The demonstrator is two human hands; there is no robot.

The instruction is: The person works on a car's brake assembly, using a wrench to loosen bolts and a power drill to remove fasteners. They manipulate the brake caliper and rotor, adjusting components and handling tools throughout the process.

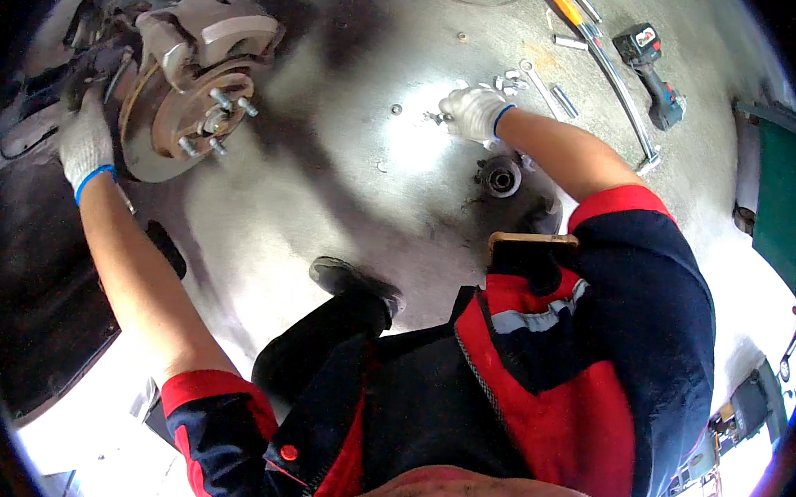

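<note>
At the left, my left hand (89,135), in a white knit glove with a blue cuff, reaches in behind a rusty brake disc (142,150). Its fingers run into dark shadow, so their grip is hidden. Above the disc sits a brake caliper (220,28), and wheel studs (220,99) stick out of the hub. My right hand (473,113), gloved alike, is low over the floor in a bright patch of light. Its fingers are curled together round a small metal piece (442,118) too small to name. Several small metal parts (512,82) lie beside that hand.
To the right on the grey floor lie a wrench (540,88), a socket (565,102), a long bar with an orange handle (616,78) and a cordless impact driver (652,77). A round metal part (501,176) stands near my right forearm. My shoe (353,278) is below.
</note>
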